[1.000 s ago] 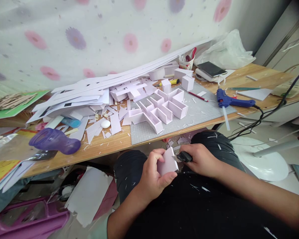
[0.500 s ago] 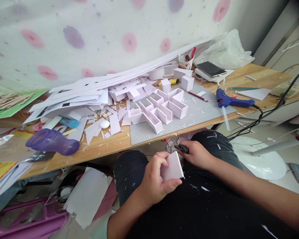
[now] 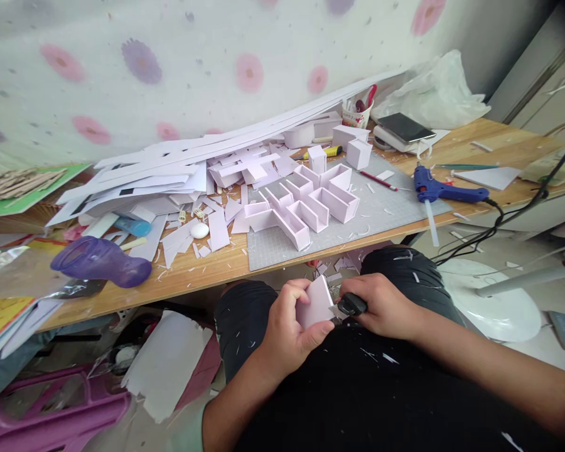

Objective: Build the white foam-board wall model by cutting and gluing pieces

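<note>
Above my lap, my left hand [image 3: 289, 320] is closed round a small white foam-board piece [image 3: 316, 301], thumb along its lower edge. My right hand [image 3: 383, 304] grips the black handle of a utility knife [image 3: 351, 306]. Its blade meets the right edge of the board piece, near the lower corner. On the grey cutting mat [image 3: 386, 207] ahead stands a white foam-board structure [image 3: 306, 207] of joined open-topped channels. Several small white boxes [image 3: 359, 154] are at the mat's back edge.
A blue glue gun [image 3: 447, 188] rests at the mat's right end, its cord trailing right. Paper sheets [image 3: 145, 169] and offcuts pile up at the left, beside a purple boot-shaped container [image 3: 103, 260]. A yellow cutter [image 3: 327, 152] and a red pencil [image 3: 379, 181] lie farther back.
My right hand has brought the knife back toward me until its blade touches the edge of the board piece. My left hand has shifted slightly left and up with the piece.
</note>
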Motion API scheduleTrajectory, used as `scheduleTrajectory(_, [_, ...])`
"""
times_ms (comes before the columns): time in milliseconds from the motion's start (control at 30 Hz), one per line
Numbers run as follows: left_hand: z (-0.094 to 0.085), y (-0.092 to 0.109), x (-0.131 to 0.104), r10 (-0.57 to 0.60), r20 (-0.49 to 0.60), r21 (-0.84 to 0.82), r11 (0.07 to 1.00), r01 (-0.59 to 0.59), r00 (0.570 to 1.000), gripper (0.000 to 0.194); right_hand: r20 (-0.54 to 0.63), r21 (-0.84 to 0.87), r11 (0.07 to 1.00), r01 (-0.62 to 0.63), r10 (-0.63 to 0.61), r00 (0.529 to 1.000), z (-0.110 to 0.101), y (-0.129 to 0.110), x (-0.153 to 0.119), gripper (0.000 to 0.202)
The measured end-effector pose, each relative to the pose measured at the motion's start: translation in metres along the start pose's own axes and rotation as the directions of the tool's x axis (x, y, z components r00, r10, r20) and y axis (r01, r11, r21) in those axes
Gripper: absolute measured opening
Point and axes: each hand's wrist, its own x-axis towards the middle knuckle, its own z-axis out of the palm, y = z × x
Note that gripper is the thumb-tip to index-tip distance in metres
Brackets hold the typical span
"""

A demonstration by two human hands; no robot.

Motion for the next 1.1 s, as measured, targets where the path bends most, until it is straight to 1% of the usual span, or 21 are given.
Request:
scheduleTrajectory(233, [0.000,0.003,-0.001,0.019,0.026,0.010,1.000,-0.020,0.999,0.039,-0.037,-0.037,0.997,-0.071,0.069,0.997,0.003,0.005,0.001,0.011])
scheduleTrajectory(867, [0.002,0.001,-0.003,0.021,0.050,-0.009,1.000,-0.021,0.999,0.037,-0.086,0.032,0.986,-0.165,0.167,0.982,0.015,0.021,0.008,0.010])
scheduleTrajectory(933, [0.002,0.003,-0.003,0.043,0.053,-0.012,0.999,-0.042,0.998,0.038,-0.090,0.034,0.982,-0.187,0.190,0.978,0.018,0.025,0.010,0.012])
scheduleTrajectory(1033, [0.002,0.006,-0.002,0.116,0.079,-0.007,0.993,-0.116,0.990,0.042,-0.105,0.031,0.963,-0.267,0.269,0.957,0.023,0.034,0.013,0.021])
scheduleTrajectory(1100, [0.002,0.006,-0.001,0.128,0.068,0.054,0.990,-0.132,0.989,0.043,-0.104,0.080,0.948,-0.307,0.314,0.944,0.025,0.038,0.014,0.026])
